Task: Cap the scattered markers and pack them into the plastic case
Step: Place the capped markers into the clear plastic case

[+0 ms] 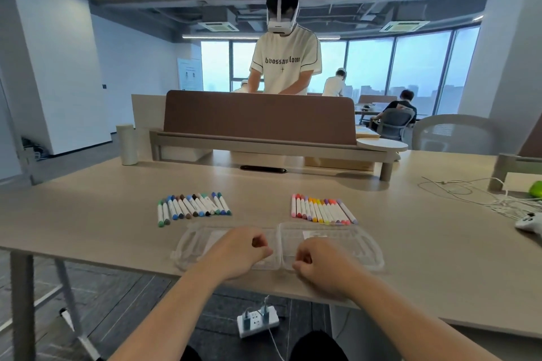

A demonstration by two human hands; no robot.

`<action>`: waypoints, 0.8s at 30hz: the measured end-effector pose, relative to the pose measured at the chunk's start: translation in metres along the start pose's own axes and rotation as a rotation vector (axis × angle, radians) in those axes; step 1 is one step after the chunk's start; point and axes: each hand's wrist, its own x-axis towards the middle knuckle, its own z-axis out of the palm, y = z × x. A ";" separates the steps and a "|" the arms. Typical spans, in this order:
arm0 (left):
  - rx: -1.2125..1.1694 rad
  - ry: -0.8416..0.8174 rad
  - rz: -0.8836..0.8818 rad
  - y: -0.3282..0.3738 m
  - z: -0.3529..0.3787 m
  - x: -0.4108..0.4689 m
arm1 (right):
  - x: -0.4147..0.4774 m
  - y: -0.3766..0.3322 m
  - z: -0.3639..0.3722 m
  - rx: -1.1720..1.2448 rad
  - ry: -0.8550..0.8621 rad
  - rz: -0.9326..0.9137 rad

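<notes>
While the plastic case (352, 243) lies opened flat with no markers in it, both rows wait just beyond it, apparently all capped: cool-coloured markers (193, 208) past its left half, warm-coloured markers (322, 209) past its right. The left hand (243, 249) and right hand (319, 261) are over the case, fingers curled, nothing visibly held. Packing not yet begun.

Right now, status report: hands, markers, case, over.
Left hand and right hand curled over open clear plastic case, grip unclear. Cool-coloured marker row and warm-coloured marker row beyond it, none packed. Nothing blocking.
</notes>
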 end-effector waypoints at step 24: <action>-0.141 0.073 -0.155 0.005 0.015 0.192 | 0.193 0.061 -0.031 -0.084 -0.009 0.362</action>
